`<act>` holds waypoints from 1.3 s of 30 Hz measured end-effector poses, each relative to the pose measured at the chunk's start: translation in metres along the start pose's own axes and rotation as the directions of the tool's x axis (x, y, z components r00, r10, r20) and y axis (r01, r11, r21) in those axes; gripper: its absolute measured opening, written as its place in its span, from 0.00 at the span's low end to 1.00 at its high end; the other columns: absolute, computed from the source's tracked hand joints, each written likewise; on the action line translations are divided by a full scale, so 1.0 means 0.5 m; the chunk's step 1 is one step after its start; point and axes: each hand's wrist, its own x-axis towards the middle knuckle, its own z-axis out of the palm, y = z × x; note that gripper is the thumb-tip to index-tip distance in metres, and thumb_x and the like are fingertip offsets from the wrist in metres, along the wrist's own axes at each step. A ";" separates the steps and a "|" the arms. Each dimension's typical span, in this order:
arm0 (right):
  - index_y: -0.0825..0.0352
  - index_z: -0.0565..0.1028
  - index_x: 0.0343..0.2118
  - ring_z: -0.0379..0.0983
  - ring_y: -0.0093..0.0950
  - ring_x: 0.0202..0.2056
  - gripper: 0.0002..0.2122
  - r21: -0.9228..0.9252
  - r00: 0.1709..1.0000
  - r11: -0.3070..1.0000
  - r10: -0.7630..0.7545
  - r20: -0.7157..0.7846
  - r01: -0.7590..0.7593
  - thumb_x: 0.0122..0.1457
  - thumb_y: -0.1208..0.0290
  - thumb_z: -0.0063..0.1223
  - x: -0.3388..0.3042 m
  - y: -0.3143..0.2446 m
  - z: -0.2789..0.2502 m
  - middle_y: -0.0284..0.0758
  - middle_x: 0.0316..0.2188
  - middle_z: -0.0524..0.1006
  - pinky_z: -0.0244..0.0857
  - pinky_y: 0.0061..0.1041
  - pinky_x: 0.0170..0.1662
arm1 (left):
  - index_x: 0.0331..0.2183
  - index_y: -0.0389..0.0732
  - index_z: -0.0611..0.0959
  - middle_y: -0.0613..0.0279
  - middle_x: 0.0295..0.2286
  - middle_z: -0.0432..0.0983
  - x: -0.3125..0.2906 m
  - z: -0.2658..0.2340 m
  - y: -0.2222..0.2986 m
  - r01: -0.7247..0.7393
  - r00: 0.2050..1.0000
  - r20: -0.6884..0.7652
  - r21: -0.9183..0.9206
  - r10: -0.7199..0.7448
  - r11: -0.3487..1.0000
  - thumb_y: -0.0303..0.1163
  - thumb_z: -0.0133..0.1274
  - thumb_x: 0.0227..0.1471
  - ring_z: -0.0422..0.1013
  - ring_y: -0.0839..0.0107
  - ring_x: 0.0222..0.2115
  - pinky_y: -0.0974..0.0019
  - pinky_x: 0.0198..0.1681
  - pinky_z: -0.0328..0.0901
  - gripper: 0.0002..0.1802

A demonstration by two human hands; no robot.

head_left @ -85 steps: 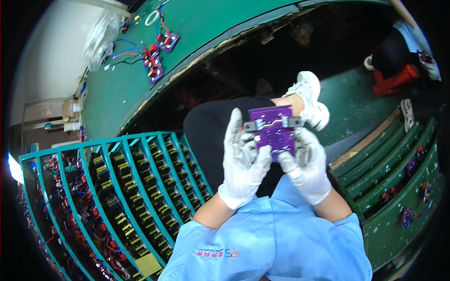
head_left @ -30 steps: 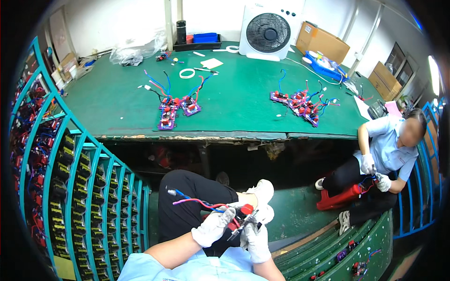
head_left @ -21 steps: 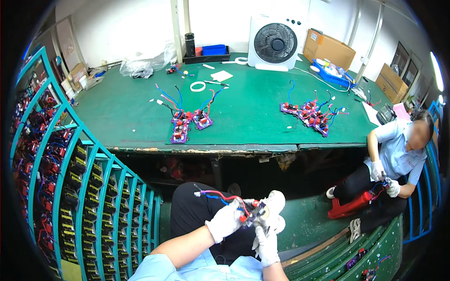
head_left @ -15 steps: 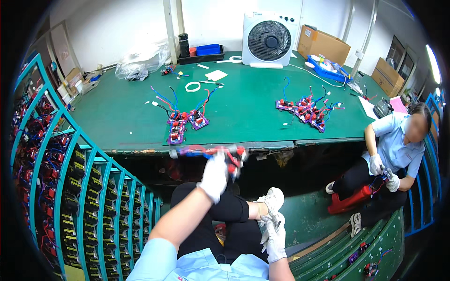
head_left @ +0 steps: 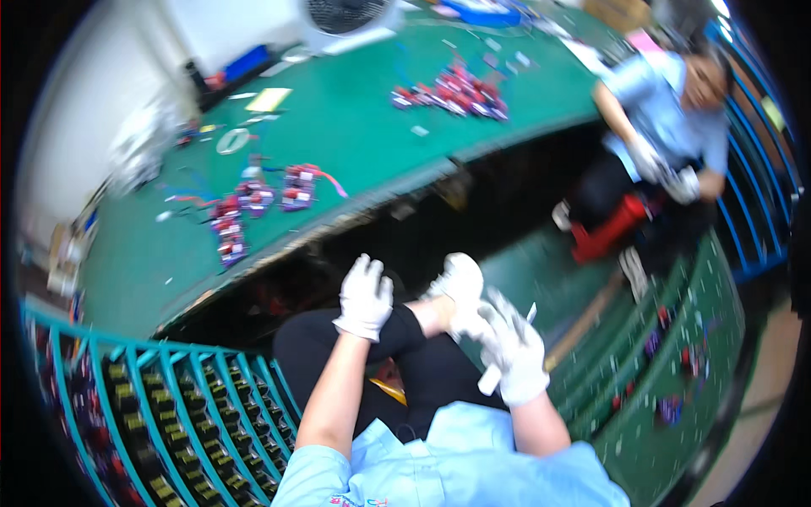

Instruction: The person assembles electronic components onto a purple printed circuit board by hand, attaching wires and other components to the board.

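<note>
My left hand [head_left: 365,297], in a white glove, hangs over my left knee with its fingers stretched and nothing in them. My gloved right hand [head_left: 514,351] is above my right thigh by the white shoe [head_left: 463,283], fingers extended and somewhat blurred; small white bits show at its edges, and I cannot tell what they are. Beyond the left hand, purple circuit boards with red parts and wires lie near the bench edge: one board [head_left: 297,188] to the right, others [head_left: 228,230] to its left.
More circuit boards [head_left: 456,93] are heaped on the green bench [head_left: 355,160]. A teal rack [head_left: 190,406] of parts stands at my left, a green board-like surface [head_left: 676,380] with scattered assemblies at my right. A co-worker [head_left: 667,127] sits at right near a red stool [head_left: 604,232].
The wired circuit board has left my left hand, and another board now lies in the left group on the bench. My right hand has lifted off the shoe. The view has turned.
</note>
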 end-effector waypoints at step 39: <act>0.68 0.74 0.30 0.71 0.46 0.36 0.18 -0.247 0.235 0.004 -0.299 -0.925 -0.969 0.53 0.55 0.45 -0.412 -0.190 -0.677 0.48 0.31 0.75 0.64 0.41 0.39 | 0.37 0.31 0.77 0.63 0.27 0.74 -0.041 0.130 -0.141 0.697 0.676 0.630 -0.379 -0.382 0.609 0.44 0.45 0.55 0.65 0.79 0.22 0.76 0.25 0.60 0.23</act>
